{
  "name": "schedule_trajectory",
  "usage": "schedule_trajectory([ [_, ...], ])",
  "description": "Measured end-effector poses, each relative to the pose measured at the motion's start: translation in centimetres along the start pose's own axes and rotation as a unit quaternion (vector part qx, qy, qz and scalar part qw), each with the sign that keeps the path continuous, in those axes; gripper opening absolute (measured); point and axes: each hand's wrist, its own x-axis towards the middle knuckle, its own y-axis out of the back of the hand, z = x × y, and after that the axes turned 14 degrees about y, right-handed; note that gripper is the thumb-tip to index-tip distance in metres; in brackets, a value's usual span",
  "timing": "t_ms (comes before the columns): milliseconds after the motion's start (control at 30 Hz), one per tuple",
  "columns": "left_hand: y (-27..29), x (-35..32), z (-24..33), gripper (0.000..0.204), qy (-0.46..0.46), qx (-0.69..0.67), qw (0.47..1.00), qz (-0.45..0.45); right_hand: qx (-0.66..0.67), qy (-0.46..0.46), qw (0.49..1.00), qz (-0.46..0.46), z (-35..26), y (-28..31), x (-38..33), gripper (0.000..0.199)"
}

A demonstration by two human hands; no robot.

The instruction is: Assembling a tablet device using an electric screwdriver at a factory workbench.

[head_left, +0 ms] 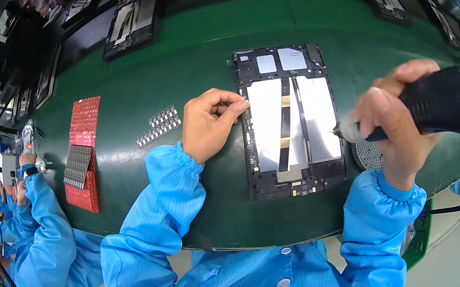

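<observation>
An opened tablet [262,126] lies on the green work table [196,57], its silvery battery panels and a dark ribbon strip exposed. At its left edge is my left hand [209,122], thumb and index fingertip pressed together. Whatever may be between those fingertips is too small to make out. My right hand [397,121] is wrapped round a black electric screwdriver [456,100], raised over the tablet's right side. The screwdriver's tip points left, and a clear sleeve shows near it; whether it touches the tablet I cannot tell.
A grey round perforated dish [368,158] sits right of the tablet. Leftward lie a sheet of small metallic parts [160,126] and red bubble wrap [85,115] bearing a dark parts sheet [77,164]. Another tablet [132,25] stands further back. A co-worker's blue sleeve [49,207] is at left.
</observation>
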Motion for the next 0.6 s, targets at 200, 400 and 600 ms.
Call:
schedule_trajectory([
  [200,-0.1,1.4,-1.0,0.012,-0.047,0.001,0.999,0.015,0.072,0.012,0.997,-0.038,0.9,-5.7,1.9,0.033],
  [400,0.5,1.7,0.3,0.016,0.039,-0.041,0.997,-0.055,0.137,0.012,0.990,-0.036,4.0,-9.7,2.3,0.030],
  [600,1.1,2.1,0.5,0.015,0.101,-0.042,0.992,-0.066,0.118,-0.011,0.992,-0.045,6.0,-11.5,2.1,0.029],
])
